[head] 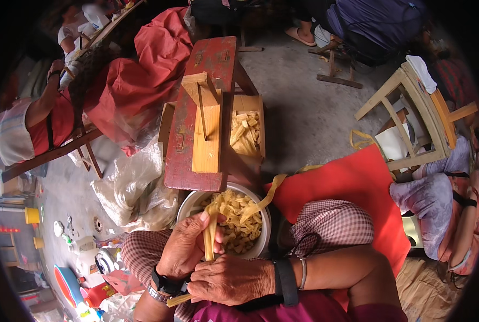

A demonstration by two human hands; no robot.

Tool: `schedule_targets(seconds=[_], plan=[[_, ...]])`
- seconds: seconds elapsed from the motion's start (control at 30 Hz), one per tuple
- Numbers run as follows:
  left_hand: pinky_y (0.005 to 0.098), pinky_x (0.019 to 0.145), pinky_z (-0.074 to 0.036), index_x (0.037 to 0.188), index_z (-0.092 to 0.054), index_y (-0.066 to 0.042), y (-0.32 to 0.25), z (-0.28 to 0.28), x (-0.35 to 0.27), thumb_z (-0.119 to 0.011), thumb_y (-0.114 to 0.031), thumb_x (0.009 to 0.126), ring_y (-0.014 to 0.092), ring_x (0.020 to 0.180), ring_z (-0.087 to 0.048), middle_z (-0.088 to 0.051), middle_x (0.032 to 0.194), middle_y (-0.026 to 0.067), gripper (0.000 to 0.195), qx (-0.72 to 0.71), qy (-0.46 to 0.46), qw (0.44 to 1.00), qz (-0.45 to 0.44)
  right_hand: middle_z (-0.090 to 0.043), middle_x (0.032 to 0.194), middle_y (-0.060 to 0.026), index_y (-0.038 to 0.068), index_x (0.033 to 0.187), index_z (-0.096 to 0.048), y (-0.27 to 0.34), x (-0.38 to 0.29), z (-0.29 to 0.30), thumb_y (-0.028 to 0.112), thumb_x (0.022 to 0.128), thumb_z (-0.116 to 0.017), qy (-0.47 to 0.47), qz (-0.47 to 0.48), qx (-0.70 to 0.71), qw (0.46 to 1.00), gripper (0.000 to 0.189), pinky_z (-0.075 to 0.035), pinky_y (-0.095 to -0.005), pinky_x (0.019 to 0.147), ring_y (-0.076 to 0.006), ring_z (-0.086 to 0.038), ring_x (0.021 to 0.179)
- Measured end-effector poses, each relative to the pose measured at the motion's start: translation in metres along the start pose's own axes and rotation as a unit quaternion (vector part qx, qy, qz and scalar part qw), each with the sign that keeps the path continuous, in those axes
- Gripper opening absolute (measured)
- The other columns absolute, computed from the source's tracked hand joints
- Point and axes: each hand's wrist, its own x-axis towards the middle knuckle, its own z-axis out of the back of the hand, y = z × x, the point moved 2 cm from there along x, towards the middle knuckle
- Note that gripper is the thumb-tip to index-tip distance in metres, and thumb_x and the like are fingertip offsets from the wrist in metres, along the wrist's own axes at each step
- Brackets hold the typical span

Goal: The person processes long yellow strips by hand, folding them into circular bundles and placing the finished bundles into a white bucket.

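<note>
My left hand pinches an upright band of flat, pale yellow fibrous strip between thumb and fingers. Just below it, my right hand grips the same band's lower part, and a yellow end pokes out past its fingers on the left. Its palm side is hidden. Under and beyond my hands stands a white basin with many short folded yellow pieces in it. One long yellow strip curves over the basin's right rim.
A worn red wooden bench carries an L-shaped wooden block. Behind it, a cardboard box holds yellow pieces. Red cloth lies right of my checked knee; a wooden chair stands beyond. Other people sit left and right.
</note>
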Motion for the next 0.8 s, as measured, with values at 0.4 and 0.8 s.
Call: schedule_targets(seconds=[0.4,0.8], plan=[[0.0212,0.044,-0.039,0.11,-0.052,0.006,-0.015,-0.016,-0.023,-0.052,-0.019,0.083,0.007,0.045,-0.04,-0.051,0.064,-0.0011,0.037,-0.035,-0.017,0.989,-0.143,-0.052,0.092,-0.0143,-0.001,0.106,-0.055,-0.028,0.006,0.047,0.01,0.092,-0.054,-0.371,-0.09,0.037,0.924,0.018,-0.044,-0.0386,0.072,-0.0332,-0.053,0.084],[0.0314,0.06,-0.05,0.083,-0.054,0.002,-0.014,-0.007,-0.029,-0.059,-0.028,0.086,0.02,0.053,-0.054,-0.056,0.063,0.01,0.03,0.209,0.057,0.954,-0.209,-0.064,0.086,-0.0164,0.001,0.114,-0.054,-0.037,0.007,0.038,0.018,0.096,-0.047,-0.326,-0.228,0.127,0.909,0.026,-0.048,-0.0367,0.059,-0.0328,-0.064,0.072]])
